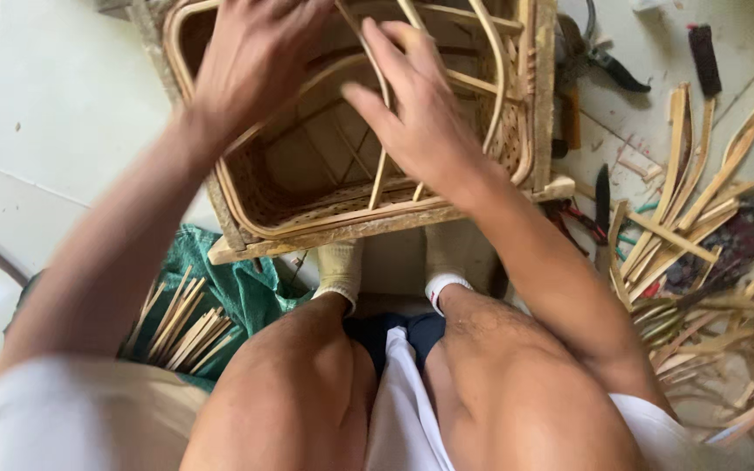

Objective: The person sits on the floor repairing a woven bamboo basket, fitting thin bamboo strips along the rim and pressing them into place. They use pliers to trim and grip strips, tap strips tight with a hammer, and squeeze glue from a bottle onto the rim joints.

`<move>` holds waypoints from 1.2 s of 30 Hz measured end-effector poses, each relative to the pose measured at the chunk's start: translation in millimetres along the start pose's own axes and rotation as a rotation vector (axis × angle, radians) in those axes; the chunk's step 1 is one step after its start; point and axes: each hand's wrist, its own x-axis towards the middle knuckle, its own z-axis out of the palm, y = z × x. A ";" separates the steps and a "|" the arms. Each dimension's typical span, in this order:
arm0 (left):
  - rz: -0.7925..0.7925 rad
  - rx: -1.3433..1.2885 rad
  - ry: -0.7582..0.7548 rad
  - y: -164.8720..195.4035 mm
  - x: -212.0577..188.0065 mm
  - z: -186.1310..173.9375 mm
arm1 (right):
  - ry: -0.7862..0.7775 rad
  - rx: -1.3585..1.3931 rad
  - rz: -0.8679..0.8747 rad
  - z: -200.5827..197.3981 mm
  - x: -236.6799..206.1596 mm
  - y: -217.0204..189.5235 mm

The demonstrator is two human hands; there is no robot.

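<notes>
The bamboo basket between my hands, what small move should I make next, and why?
Probably seat the thin bamboo strip under your right hand down against the basket bottom. It stands loose and slightly tilted inside the frame, while your left hand is on the far rim and can steady it.

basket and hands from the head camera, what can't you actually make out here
- Head view: the far end of the woven basket is cut off by the top edge.
- Left hand: fingertips run out of frame, so its grip is unclear.
- Right hand: motion blur hides how it grips the cane strip.
- Basket's near underside: hidden behind its frame and the socked feet.
- Pliers: partly hidden by the basket.
</notes>
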 end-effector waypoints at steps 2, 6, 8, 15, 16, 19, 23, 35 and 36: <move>-0.017 -0.129 0.068 52.5 -32.1 -21.0 | 0.169 -0.089 -0.210 -32.8 -42.3 0.9; -0.154 -0.278 -0.164 136.7 -103.3 -44.1 | 0.477 -0.110 0.091 -112.2 -150.6 48.6; -0.233 -0.164 -0.347 153.5 -122.6 -40.6 | 0.601 -0.005 0.311 -133.1 -199.3 88.0; -0.109 -0.133 -0.173 161.8 -133.9 -32.1 | 0.630 -0.224 0.622 -117.2 -327.2 192.5; -0.110 -0.124 -0.179 163.7 -135.5 -32.9 | 0.603 -0.337 0.544 -112.2 -339.8 200.2; -0.124 -0.071 -0.216 167.3 -139.8 -32.9 | 0.740 -0.363 0.630 -103.5 -362.9 216.0; -0.199 -0.073 -0.287 168.8 -139.9 -30.6 | 0.808 -0.465 0.656 -112.7 -373.0 221.6; -0.387 -0.218 -0.149 180.9 -112.2 -23.9 | 0.521 -0.616 0.430 -141.5 -324.0 246.2; -0.379 -0.220 -0.158 179.4 -112.3 -19.3 | 0.551 -0.533 0.455 -153.9 -319.8 239.3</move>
